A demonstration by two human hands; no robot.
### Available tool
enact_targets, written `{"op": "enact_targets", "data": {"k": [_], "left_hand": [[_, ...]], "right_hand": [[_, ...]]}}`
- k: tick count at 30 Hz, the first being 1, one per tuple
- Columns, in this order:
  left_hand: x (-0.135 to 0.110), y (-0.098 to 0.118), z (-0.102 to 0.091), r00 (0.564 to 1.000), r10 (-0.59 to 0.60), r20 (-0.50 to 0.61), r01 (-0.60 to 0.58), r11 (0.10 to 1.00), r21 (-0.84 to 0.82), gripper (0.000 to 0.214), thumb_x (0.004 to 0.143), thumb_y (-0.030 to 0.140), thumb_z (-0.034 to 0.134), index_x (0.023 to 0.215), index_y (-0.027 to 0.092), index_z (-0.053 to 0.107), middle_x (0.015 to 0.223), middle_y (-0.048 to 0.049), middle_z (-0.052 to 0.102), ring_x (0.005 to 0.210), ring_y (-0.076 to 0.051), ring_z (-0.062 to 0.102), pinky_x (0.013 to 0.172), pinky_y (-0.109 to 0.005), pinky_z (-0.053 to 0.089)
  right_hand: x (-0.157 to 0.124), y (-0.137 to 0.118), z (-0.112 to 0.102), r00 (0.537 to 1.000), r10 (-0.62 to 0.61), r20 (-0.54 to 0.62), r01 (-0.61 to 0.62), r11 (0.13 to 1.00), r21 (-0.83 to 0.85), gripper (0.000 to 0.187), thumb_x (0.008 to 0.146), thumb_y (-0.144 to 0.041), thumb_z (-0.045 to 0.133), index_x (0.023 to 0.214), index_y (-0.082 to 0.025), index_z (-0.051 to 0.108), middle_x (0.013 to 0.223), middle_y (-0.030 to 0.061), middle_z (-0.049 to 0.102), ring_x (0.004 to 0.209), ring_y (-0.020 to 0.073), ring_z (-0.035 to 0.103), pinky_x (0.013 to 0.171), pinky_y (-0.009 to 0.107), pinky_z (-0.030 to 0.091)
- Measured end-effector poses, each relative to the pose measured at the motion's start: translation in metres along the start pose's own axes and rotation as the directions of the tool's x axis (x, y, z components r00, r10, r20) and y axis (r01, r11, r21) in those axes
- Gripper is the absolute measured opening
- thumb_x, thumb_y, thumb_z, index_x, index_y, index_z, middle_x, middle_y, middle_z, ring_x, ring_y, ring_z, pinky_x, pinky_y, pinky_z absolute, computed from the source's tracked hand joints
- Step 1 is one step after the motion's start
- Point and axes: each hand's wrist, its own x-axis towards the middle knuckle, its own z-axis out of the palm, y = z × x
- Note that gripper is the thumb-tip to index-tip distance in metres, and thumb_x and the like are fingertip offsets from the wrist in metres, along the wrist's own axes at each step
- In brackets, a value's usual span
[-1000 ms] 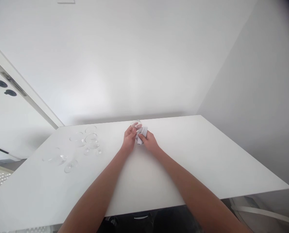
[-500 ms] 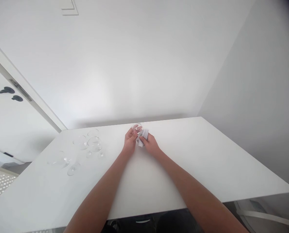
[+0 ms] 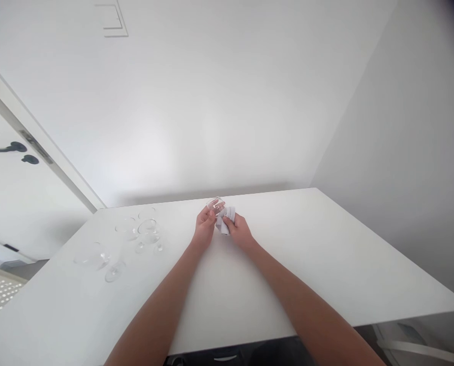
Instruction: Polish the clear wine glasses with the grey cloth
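Near the far edge of the white table (image 3: 288,264), my left hand (image 3: 205,223) is closed around a clear wine glass (image 3: 215,204), its bowl tipped up and away from me. Fingers show through the glass. My right hand (image 3: 240,229) grips a white cloth (image 3: 225,221) between thumb and fingers, and the cloth lies against the lower part of the glass. The stem and foot of this glass are hidden by the cloth and the hands.
Several clear stemmed glasses (image 3: 148,231) are grouped at the table's left; one glass (image 3: 91,255) appears to lie on its side. Beyond the table rises a white wall (image 3: 211,101), with a door (image 3: 5,198) at left. A perforated white surface (image 3: 0,295) is at lower left.
The cloth and my right hand have shifted slightly to the right. The whole view has tilted a little, so everything sits lower in the picture. Both hands keep their hold.
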Motion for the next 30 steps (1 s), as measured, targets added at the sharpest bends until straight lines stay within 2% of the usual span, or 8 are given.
{"op": "enact_targets", "data": {"k": [4, 9, 13, 15, 19, 26, 28, 30], "left_hand": [[0.001, -0.005, -0.002, 1.0, 0.007, 0.026, -0.007, 1.0, -0.005, 0.06, 0.084, 0.054, 0.08, 0.132, 0.019, 0.068, 0.14, -0.0196, 0.067, 0.128, -0.034, 0.064, 0.108, -0.047, 0.047], [0.002, -0.007, -0.008, 0.99, 0.098, -0.102, -0.094, 0.995, 0.041, 0.067, 0.082, 0.051, 0.084, 0.139, 0.024, 0.063, 0.149, -0.0182, 0.061, 0.139, -0.035, 0.057, 0.112, -0.046, 0.046], [0.004, -0.009, -0.011, 0.982, 0.141, -0.125, -0.135, 0.989, 0.058, 0.064, 0.081, 0.046, 0.086, 0.138, 0.03, 0.061, 0.154, -0.0151, 0.057, 0.146, -0.034, 0.051, 0.116, -0.046, 0.045], [0.003, -0.01, -0.011, 0.985, 0.156, -0.08, -0.151, 0.986, 0.064, 0.062, 0.08, 0.043, 0.087, 0.136, 0.031, 0.061, 0.154, -0.0139, 0.056, 0.146, -0.035, 0.051, 0.115, -0.047, 0.046], [0.001, -0.011, -0.007, 0.984, 0.179, -0.014, -0.177, 0.979, 0.1, 0.062, 0.078, 0.038, 0.089, 0.133, 0.03, 0.062, 0.15, -0.0128, 0.06, 0.145, -0.035, 0.052, 0.112, -0.048, 0.05], [-0.001, -0.011, -0.005, 0.982, 0.19, 0.009, -0.189, 0.969, 0.162, 0.061, 0.076, 0.032, 0.091, 0.131, 0.03, 0.064, 0.146, -0.0119, 0.064, 0.144, -0.033, 0.053, 0.113, -0.05, 0.05], [0.001, -0.011, -0.007, 0.978, 0.205, -0.024, -0.199, 0.968, 0.155, 0.06, 0.076, 0.032, 0.09, 0.13, 0.031, 0.063, 0.146, -0.0107, 0.063, 0.146, -0.032, 0.051, 0.114, -0.052, 0.05], [0.002, -0.011, -0.008, 0.979, 0.203, -0.027, -0.196, 0.968, 0.154, 0.059, 0.076, 0.032, 0.09, 0.129, 0.032, 0.063, 0.147, -0.0102, 0.063, 0.146, -0.031, 0.051, 0.115, -0.053, 0.05]], "right_hand": [[0.008, 0.008, -0.005, 0.99, 0.137, -0.037, -0.124, 0.962, 0.245, 0.043, 0.079, -0.061, 0.076, 0.082, -0.018, 0.068, 0.075, 0.0026, 0.066, 0.069, 0.0184, 0.057, 0.068, 0.033, 0.045], [0.016, 0.017, -0.017, 0.926, 0.248, -0.286, -0.086, 0.874, 0.479, 0.035, 0.078, -0.049, 0.081, 0.096, -0.022, 0.069, 0.086, 0.0026, 0.071, 0.077, 0.0193, 0.065, 0.072, 0.032, 0.053], [0.013, 0.008, -0.018, 0.957, 0.287, 0.044, -0.253, 0.75, 0.612, 0.033, 0.083, -0.049, 0.077, 0.097, -0.02, 0.069, 0.085, 0.0066, 0.072, 0.079, 0.0221, 0.067, 0.068, 0.033, 0.054], [0.011, 0.003, -0.014, 0.94, 0.314, 0.13, -0.327, 0.729, 0.602, 0.03, 0.081, -0.044, 0.079, 0.096, -0.019, 0.07, 0.085, 0.0069, 0.072, 0.079, 0.0211, 0.067, 0.068, 0.031, 0.053], [0.014, 0.006, -0.011, 0.935, 0.339, 0.103, -0.341, 0.786, 0.515, 0.032, 0.07, -0.035, 0.086, 0.092, -0.017, 0.071, 0.082, 0.0063, 0.072, 0.075, 0.0194, 0.064, 0.068, 0.031, 0.05], [0.021, 0.02, -0.015, 0.955, 0.24, -0.175, -0.235, 0.971, 0.05, 0.041, 0.068, -0.054, 0.08, 0.076, -0.015, 0.069, 0.071, 0.0033, 0.066, 0.068, 0.018, 0.057, 0.064, 0.03, 0.044], [0.02, 0.017, -0.014, 0.954, 0.231, -0.192, -0.22, 0.972, 0.079, 0.042, 0.07, -0.055, 0.078, 0.082, -0.015, 0.071, 0.077, 0.005, 0.069, 0.073, 0.0196, 0.061, 0.067, 0.031, 0.047], [0.019, 0.014, -0.012, 0.963, 0.246, -0.113, -0.217, 0.95, 0.225, 0.045, 0.069, -0.054, 0.078, 0.092, -0.016, 0.072, 0.086, 0.0074, 0.073, 0.078, 0.0212, 0.065, 0.072, 0.033, 0.051]]}}
